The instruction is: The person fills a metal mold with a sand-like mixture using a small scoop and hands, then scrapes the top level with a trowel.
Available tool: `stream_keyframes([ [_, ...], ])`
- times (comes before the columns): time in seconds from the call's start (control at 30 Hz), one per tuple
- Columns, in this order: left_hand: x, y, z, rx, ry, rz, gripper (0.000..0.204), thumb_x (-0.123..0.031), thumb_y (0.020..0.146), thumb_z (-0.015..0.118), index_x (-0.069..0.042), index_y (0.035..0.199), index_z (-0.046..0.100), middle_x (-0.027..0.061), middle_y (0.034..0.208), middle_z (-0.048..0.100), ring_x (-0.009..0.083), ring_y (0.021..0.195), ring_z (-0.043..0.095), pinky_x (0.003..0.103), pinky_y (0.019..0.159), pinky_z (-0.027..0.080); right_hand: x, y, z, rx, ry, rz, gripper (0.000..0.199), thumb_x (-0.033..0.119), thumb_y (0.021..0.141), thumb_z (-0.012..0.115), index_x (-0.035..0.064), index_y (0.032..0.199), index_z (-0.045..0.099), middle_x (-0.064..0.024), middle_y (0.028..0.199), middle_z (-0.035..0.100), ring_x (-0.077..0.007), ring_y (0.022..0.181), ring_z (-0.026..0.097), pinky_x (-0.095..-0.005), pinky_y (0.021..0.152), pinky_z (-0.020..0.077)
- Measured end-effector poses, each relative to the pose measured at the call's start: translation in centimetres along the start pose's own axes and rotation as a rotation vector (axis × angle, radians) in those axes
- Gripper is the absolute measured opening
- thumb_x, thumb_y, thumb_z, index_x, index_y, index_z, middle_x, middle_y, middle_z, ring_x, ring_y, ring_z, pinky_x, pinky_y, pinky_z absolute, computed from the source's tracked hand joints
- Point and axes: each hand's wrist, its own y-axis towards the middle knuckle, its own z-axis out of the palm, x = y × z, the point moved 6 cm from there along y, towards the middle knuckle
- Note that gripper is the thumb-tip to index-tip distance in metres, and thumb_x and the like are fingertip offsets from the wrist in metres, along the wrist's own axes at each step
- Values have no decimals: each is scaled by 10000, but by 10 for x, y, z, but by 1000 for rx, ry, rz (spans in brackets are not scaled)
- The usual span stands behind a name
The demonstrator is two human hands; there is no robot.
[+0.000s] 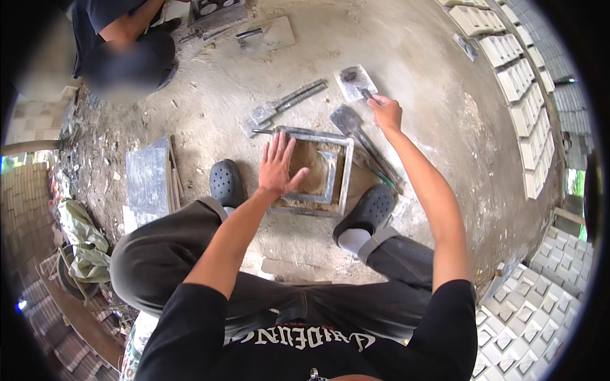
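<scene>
A square metal mould [347, 174] lies on the ground between my feet, with a smaller square frame [331, 181] and sandy brown material [309, 166] inside it. My left hand [277, 166] rests on the mould's left side, fingers stretched out and holding nothing. Out to the right and farther off, my right hand [386, 113] is closed round the dark handle of a flat, pale-bladed trowel [363, 79]. A dark lump sits on that blade. Between mould and trowel lies a dark flat-bladed tool [345, 119] with a long handle.
Beyond the mould lie metal bars [298, 96] and another float [273, 37]. A person [130, 54] crouches at the far left near a dark mould [216, 13]. Grey boards [147, 181] lean at left. Pale cast blocks [508, 70] line the right side, with more patterned blocks [527, 311] nearer.
</scene>
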Motion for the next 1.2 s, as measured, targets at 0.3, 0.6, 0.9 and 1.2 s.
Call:
stream_keyframes([
  [0.3,14,35,1,17,-110,-14,846,-589,841,487,-1,1420,300,224,1505,216,387,1405,168,503,1136,122,63,195,111,-124,-119,29,342,352,756,685,128,1012,722,-107,719,685,-229,703,643,-351,688,514],
  [0.6,16,36,1,71,-146,-42,768,-559,850,501,-43,1403,367,211,1479,284,393,1368,259,524,1116,188,129,346,154,-60,-173,-39,320,411,790,639,167,973,735,-70,686,691,-237,759,685,-363,779,509],
  [0.9,18,38,-1,79,-192,-42,763,-492,844,532,-37,1423,331,208,1493,256,399,1382,226,512,1119,185,117,272,125,-65,13,-144,364,370,778,696,132,1053,717,-50,721,695,-143,552,632,-283,571,488],
  [1.2,22,26,-6,-156,-345,13,737,-228,788,478,96,1402,233,269,1479,225,415,1388,190,468,1148,150,89,41,-12,298,71,-148,365,277,817,727,76,1119,682,12,690,638,-46,480,467,-207,451,364],
])
